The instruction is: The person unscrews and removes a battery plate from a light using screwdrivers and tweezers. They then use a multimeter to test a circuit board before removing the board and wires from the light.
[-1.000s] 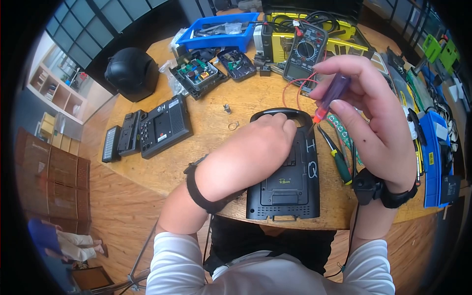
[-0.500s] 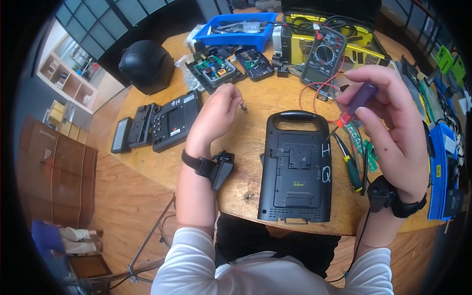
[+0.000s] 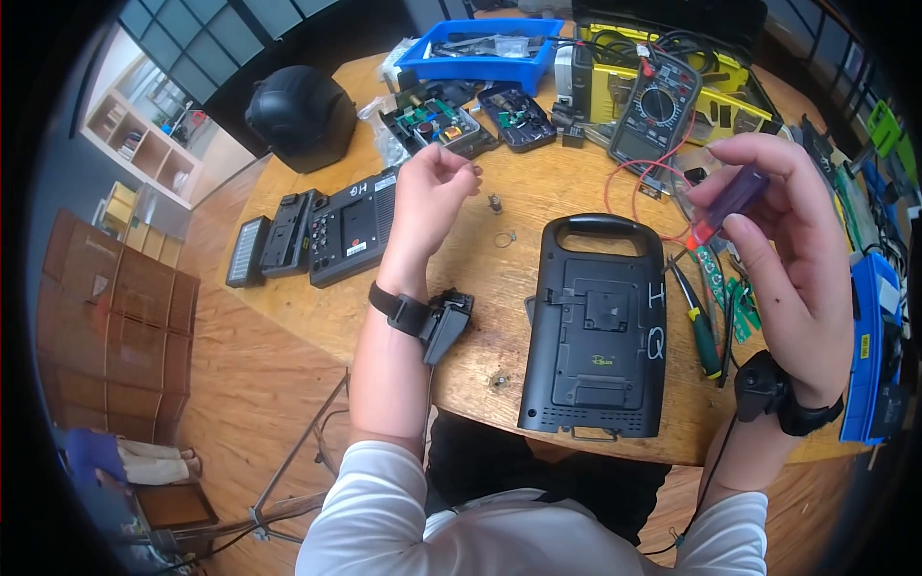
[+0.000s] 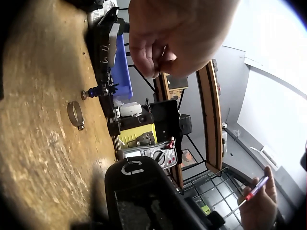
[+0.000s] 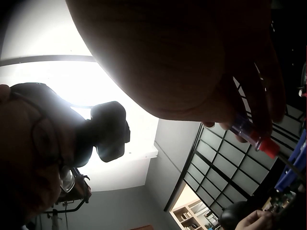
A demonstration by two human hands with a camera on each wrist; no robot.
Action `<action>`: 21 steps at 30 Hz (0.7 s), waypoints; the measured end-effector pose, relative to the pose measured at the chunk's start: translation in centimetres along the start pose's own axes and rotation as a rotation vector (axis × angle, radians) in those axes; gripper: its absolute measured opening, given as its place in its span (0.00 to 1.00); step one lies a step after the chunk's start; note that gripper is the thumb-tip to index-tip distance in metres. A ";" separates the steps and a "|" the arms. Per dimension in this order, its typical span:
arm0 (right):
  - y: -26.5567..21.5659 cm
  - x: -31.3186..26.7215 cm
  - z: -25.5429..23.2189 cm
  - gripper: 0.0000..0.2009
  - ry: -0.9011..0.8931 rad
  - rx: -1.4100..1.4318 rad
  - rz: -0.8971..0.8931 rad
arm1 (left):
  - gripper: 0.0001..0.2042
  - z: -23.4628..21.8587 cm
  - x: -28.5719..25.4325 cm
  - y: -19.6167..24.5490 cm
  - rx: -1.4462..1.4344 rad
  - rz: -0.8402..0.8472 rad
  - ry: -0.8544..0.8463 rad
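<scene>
In the head view, my right hand (image 3: 792, 259) holds a screwdriver (image 3: 732, 204) with a clear purple handle and red collar, its shaft slanting down-left. Thumb and fingers grip the handle, also visible in the right wrist view. My left hand (image 3: 432, 197) is raised over the left half of the table, thumb and fingertips pinched together. A small dark piece shows at those fingertips; I cannot tell its kind. Between the hands lies a black device (image 3: 615, 384), back up, with a carrying handle, a battery mounting plate and white "HQ" lettering. Neither hand touches it.
A metal ring clamp (image 3: 504, 239) and a small metal connector (image 3: 496, 203) lie near the left hand. Green-handled pliers (image 3: 706, 346) lie right of the device. Behind are a multimeter (image 3: 656, 106), opened circuit housings (image 3: 437, 125) and a blue tray (image 3: 480, 72). Another black unit (image 3: 353, 230) sits left.
My left hand has lifted off the device's upper part and moved left over the table, uncovering the device. The right hand keeps its hold on the screwdriver. The head view has shifted slightly.
</scene>
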State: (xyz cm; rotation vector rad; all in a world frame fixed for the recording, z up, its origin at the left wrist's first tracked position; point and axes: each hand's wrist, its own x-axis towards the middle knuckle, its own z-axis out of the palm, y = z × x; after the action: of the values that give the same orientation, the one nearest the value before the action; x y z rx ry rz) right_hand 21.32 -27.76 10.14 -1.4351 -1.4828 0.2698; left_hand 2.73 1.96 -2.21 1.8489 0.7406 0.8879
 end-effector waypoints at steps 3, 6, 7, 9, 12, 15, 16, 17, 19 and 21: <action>0.0 -0.1 0.1 0.20 0.003 0.007 0.006 | 0.03 -0.5 0.4 -1.2 -0.030 -0.026 0.014; 0.0 -0.1 0.1 0.19 0.006 0.011 0.003 | 0.06 -0.3 0.6 -1.9 0.067 -0.009 0.021; 0.0 -0.1 0.1 0.19 0.012 0.015 0.005 | 0.08 -0.1 0.5 -1.9 0.116 0.006 0.023; -0.1 -0.1 0.0 0.19 0.009 0.011 0.006 | 0.09 -0.2 0.4 -1.9 0.223 -0.013 -0.013; -0.1 -0.1 0.0 0.19 0.008 0.010 0.008 | 0.08 0.0 0.2 -1.9 0.327 -0.029 -0.044; -0.3 -0.2 0.0 0.19 0.010 0.010 0.012 | 0.08 -0.1 0.1 -1.6 0.437 0.000 -0.057; -0.3 -0.2 -0.1 0.19 0.008 0.008 0.015 | 0.08 -0.2 0.2 -1.8 0.436 -0.004 -0.072; -0.3 -0.2 -0.1 0.19 0.009 0.007 0.015 | 0.08 -0.2 0.2 -1.9 0.435 -0.009 -0.087; -0.2 -0.2 -0.1 0.19 0.010 0.008 0.011 | 0.08 -0.1 0.3 -2.0 0.420 0.004 -0.094; -0.3 -0.2 -0.1 0.19 0.005 0.006 0.013 | 0.07 0.1 0.2 -1.9 0.404 0.016 -0.101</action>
State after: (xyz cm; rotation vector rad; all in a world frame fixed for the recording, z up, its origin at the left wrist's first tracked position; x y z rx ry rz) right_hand 21.15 -28.02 10.31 -1.4404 -1.4677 0.2781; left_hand 2.68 2.79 -3.88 2.2378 0.8908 0.6824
